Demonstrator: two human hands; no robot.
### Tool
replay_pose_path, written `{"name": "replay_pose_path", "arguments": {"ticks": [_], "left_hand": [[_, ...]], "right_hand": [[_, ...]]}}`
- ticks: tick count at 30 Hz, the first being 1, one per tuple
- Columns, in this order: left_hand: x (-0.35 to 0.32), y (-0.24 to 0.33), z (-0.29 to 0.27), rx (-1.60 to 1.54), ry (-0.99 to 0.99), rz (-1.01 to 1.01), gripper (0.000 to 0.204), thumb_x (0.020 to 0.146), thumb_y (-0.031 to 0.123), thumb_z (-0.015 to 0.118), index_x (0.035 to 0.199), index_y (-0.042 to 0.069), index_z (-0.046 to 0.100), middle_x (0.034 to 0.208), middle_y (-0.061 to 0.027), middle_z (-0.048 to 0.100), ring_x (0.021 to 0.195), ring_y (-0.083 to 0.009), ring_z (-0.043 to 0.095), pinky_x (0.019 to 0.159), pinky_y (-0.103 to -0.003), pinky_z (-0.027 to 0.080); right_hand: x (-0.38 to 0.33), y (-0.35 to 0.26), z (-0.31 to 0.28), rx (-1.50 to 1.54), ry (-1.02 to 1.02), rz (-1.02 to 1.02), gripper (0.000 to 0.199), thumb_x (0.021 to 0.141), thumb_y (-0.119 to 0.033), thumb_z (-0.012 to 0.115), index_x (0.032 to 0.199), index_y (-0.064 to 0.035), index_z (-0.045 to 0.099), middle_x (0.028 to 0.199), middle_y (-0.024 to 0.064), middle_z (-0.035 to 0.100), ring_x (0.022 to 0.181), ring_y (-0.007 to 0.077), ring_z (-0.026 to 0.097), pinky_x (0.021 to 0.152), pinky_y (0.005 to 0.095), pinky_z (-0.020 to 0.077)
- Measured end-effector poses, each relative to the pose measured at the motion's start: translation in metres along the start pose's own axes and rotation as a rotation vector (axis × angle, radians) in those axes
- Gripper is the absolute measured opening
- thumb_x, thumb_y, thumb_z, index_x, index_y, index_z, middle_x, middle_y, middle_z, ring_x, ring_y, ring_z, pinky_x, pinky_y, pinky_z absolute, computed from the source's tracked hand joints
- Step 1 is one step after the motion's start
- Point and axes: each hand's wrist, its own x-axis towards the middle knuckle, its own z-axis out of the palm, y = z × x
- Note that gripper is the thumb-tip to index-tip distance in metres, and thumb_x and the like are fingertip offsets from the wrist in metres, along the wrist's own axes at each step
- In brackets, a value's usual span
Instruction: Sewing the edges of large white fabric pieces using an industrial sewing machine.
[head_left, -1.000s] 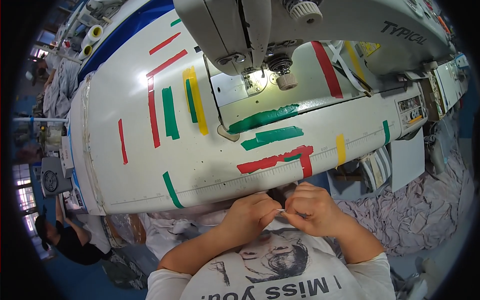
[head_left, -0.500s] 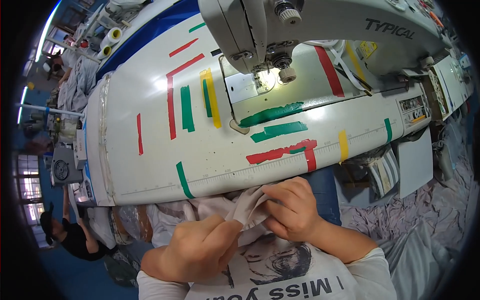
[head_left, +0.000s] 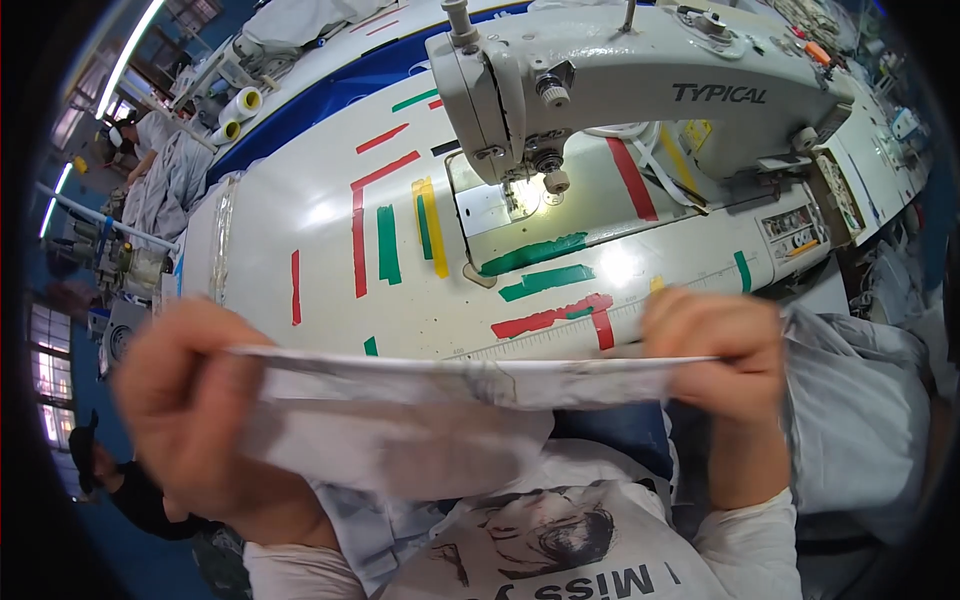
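A pale grey-white piece of cloth (head_left: 420,425) is stretched taut between my two hands, its folded upper edge running almost level in front of the sewing table. At its left end my left hand (head_left: 205,400) is closed on the cloth, somewhat blurred. My right hand (head_left: 715,355) grips the other end, fingers wrapped round the edge. Both hands are raised over the near rim of the table (head_left: 320,300). Beyond them the white sewing machine (head_left: 640,90) stands with its lamp lit over the needle plate (head_left: 490,210), and no cloth lies under the needle.
Red, green and yellow tape strips mark the tabletop, with a green strip (head_left: 535,255) beside the needle plate. A small parts tray (head_left: 795,230) is set in at the right. Heaped pale fabric (head_left: 850,400) hangs at my right. Another person (head_left: 130,485) is at the lower left.
My hands have moved up and far apart, pulling the bunched cloth out straight between them. The view has shifted, showing more of the sewing machine's top.
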Motion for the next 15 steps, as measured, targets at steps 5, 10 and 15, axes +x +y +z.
{"name": "replay_pose_path", "arguments": {"ticks": [5, 10, 15], "left_hand": [[0.073, 0.020, -0.036, 0.078, -0.274, -0.015, 0.013, 0.090, 0.014, 0.056, 0.085, 0.002, 0.057, 0.076, 0.0008, 0.053, 0.069, -0.0041, 0.047, 0.064, -0.018, 0.033], [0.082, 0.007, -0.055, 0.189, -0.354, -0.014, 0.012, 0.091, 0.014, 0.055, 0.085, 0.004, 0.057, 0.074, 0.0039, 0.051, 0.067, -0.0014, 0.044, 0.063, -0.016, 0.032], [0.085, -0.008, -0.090, 0.243, -0.321, -0.052, 0.013, 0.092, 0.016, 0.055, 0.085, 0.005, 0.056, 0.073, 0.0053, 0.050, 0.066, 0.0001, 0.044, 0.062, -0.016, 0.031]], "right_hand": [[0.023, -0.012, -0.002, -0.148, -0.207, 0.025, 0.010, 0.074, -0.004, 0.067, 0.066, 0.0020, 0.064, 0.071, 0.0083, 0.065, 0.065, 0.0171, 0.056, 0.062, 0.0291, 0.0415], [-0.001, 0.042, -0.003, -0.086, -0.178, 0.276, 0.012, 0.083, -0.006, 0.069, 0.074, 0.0012, 0.066, 0.076, 0.0042, 0.063, 0.068, 0.0100, 0.054, 0.061, 0.0250, 0.0405], [-0.023, 0.055, -0.019, -0.122, -0.125, 0.312, 0.010, 0.084, -0.004, 0.067, 0.077, 0.0018, 0.066, 0.078, 0.0039, 0.064, 0.071, 0.0107, 0.053, 0.065, 0.0244, 0.0426]]}}
